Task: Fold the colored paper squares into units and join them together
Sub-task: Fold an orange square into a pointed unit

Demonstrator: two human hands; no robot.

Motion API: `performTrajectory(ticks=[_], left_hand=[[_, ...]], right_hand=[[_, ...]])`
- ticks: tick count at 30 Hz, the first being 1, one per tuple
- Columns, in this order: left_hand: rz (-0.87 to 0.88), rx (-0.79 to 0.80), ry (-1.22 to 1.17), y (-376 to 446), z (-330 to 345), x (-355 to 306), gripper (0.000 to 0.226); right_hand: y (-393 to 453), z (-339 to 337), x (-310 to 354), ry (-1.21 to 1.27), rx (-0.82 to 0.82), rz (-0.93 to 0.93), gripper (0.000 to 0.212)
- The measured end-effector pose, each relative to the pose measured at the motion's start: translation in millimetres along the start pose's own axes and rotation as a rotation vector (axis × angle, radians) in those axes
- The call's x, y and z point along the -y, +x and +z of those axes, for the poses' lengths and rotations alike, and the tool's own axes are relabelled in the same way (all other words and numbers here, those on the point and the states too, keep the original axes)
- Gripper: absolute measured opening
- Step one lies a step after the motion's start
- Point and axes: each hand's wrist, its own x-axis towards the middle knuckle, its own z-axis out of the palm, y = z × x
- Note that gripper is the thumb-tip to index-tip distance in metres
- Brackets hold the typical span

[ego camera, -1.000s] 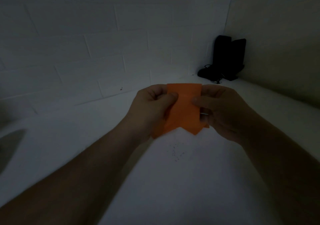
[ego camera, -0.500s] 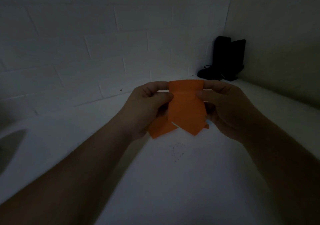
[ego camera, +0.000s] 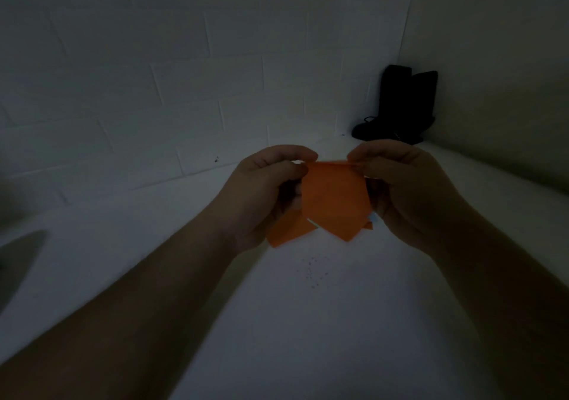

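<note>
I hold a folded orange paper (ego camera: 334,201) up above the white table, in dim light. My left hand (ego camera: 261,193) pinches its upper left corner between thumb and forefinger. My right hand (ego camera: 406,190) pinches the upper right corner the same way. The paper's top edge is folded over, and its lower end comes to a point. Another orange flap (ego camera: 289,230) sticks out below my left hand. A small pale blue bit (ego camera: 373,218) shows at the paper's lower right, near my right palm.
The white table (ego camera: 308,322) has a few dark specks (ego camera: 311,271) under my hands. A black object (ego camera: 397,104) stands in the far right corner against the tiled wall. A grey shape (ego camera: 18,255) lies at the left edge.
Both hands have shifted their grip from the paper's middle up to its top corners. The top edge has tipped towards me, and an orange flap has appeared below my left hand.
</note>
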Motion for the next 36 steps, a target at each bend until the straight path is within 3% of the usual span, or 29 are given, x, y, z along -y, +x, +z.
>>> performTrajectory(ticks=[5,10,13,19,24,28,36], left_hand=[[0.031,-0.024,0.117,-1,0,0,0.037],[0.132,-0.003,0.258,-2,0,8,0.022],[0.164,-0.060,0.303,0,-2,10,0.023],[0.107,-0.046,0.318,-1,0,10,0.010],[0.200,-0.079,0.365,0,-2,9,0.009],[0.266,-0.110,0.463,1,-5,10,0.010],[0.233,-0.097,0.455,-1,-3,10,0.011]], right_hand=[[1,0,-3,-0.164,-0.050,-0.058,0.046],[-1,-3,-9,-0.394,-0.035,-0.211,0.031],[0,-4,-10,-0.411,-0.074,-0.201,0.041],[0,-3,-10,-0.456,-0.100,-0.182,0.034],[2,1,-9,-0.390,-0.120,-0.119,0.014],[2,1,-9,-0.394,-0.115,-0.091,0.016],[1,4,-7,-0.336,-0.087,0.012,0.016]])
